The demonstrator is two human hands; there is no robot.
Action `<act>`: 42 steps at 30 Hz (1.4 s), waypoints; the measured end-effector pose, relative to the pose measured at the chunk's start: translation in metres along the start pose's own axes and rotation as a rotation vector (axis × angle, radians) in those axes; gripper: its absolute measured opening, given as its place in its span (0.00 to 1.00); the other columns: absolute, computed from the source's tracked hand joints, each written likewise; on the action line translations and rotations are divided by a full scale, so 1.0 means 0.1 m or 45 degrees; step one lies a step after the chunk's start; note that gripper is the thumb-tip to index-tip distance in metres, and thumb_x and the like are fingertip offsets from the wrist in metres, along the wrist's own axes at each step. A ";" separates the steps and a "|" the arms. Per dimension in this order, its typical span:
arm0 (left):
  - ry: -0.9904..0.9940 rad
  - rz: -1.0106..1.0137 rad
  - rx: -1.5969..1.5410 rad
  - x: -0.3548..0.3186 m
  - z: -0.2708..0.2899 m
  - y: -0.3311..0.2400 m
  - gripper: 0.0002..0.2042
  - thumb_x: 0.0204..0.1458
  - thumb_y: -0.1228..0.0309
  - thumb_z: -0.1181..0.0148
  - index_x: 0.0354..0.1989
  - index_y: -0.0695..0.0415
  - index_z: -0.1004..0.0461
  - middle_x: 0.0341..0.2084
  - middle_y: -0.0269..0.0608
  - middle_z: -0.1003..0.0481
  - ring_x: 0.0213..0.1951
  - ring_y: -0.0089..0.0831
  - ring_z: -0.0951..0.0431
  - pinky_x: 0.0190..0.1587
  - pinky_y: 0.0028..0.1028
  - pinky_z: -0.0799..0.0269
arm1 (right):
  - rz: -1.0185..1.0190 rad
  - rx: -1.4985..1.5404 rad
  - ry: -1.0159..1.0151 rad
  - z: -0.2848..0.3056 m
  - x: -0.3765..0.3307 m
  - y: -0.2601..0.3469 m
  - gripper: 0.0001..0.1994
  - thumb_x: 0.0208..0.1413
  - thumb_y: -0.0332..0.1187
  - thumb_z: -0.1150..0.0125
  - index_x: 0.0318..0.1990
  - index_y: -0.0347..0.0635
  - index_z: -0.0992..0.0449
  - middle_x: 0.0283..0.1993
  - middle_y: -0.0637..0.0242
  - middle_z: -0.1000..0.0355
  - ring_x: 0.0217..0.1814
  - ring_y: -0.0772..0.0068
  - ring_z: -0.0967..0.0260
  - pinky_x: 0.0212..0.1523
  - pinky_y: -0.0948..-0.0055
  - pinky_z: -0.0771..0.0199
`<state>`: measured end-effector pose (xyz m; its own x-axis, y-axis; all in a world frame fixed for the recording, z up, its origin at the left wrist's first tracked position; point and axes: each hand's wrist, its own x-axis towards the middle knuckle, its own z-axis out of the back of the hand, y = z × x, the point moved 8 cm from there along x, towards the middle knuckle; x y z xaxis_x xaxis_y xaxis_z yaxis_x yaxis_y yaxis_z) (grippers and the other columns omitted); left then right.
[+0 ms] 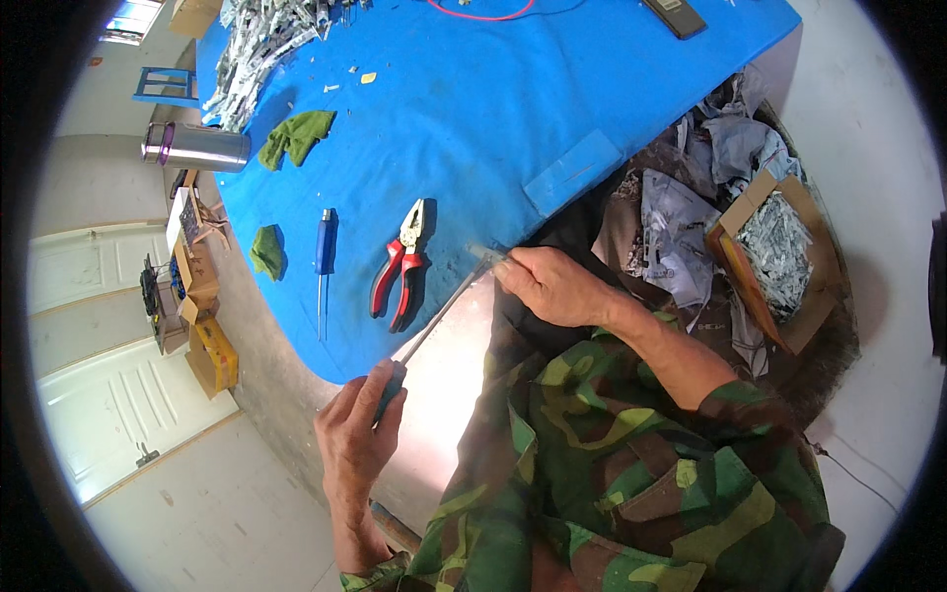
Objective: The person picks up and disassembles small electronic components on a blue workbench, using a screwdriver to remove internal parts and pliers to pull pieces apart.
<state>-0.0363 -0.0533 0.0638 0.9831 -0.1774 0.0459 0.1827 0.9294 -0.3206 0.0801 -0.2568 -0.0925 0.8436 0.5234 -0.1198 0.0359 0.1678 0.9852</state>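
My left hand (pixel 357 419) is closed round the dark handle of a screwdriver (pixel 441 320) at the table's near edge. Its long metal shaft slants up and to the right, reaching my right hand (pixel 554 284). Between the pinched fingers of that hand is a small greyish piece (pixel 481 253), and the shaft's tip meets it there; its exact kind is too small to tell. Left of the piece lie pliers (pixel 402 264) with red and black handles, jaws pointing away. Beside them rests a second screwdriver (pixel 324 259) with a blue handle and thin shaft.
A blue cloth covers the table (pixel 473 118). Green gloves or rags (pixel 296 136), a metal flask (pixel 197 146) and a heap of grey strips (pixel 261 59) lie toward the left. At right, a cardboard box (pixel 774 261) of similar pieces stands among crumpled bags (pixel 681 232).
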 end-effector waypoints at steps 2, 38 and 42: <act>0.043 0.120 -0.117 0.01 -0.01 0.09 0.21 0.47 0.79 0.29 0.52 0.59 0.20 0.32 0.47 0.18 0.31 0.35 0.16 0.33 0.29 0.22 | -0.016 0.021 0.036 0.00 0.00 0.01 0.20 0.69 0.41 0.49 0.32 0.30 0.28 0.27 0.42 0.31 0.28 0.49 0.31 0.34 0.55 0.33; 0.087 0.223 -0.380 -0.04 -0.13 0.35 0.18 0.49 0.73 0.27 0.50 0.61 0.19 0.33 0.47 0.17 0.32 0.33 0.15 0.34 0.29 0.21 | 0.070 -0.037 0.143 0.04 0.03 0.03 0.18 0.68 0.40 0.47 0.34 0.30 0.28 0.27 0.43 0.31 0.28 0.54 0.31 0.34 0.56 0.31; 0.245 0.523 -0.703 -0.07 -0.25 0.63 0.18 0.52 0.66 0.26 0.49 0.62 0.18 0.33 0.46 0.16 0.31 0.30 0.16 0.35 0.29 0.21 | 0.072 -0.050 0.183 0.05 0.03 0.06 0.18 0.68 0.40 0.46 0.34 0.31 0.28 0.27 0.45 0.31 0.29 0.57 0.31 0.35 0.56 0.31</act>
<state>-0.0321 -0.0014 0.0194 0.9416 0.0505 -0.3331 -0.2859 0.6428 -0.7107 0.0854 -0.2581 -0.0866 0.7584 0.6464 -0.0837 -0.0328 0.1661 0.9856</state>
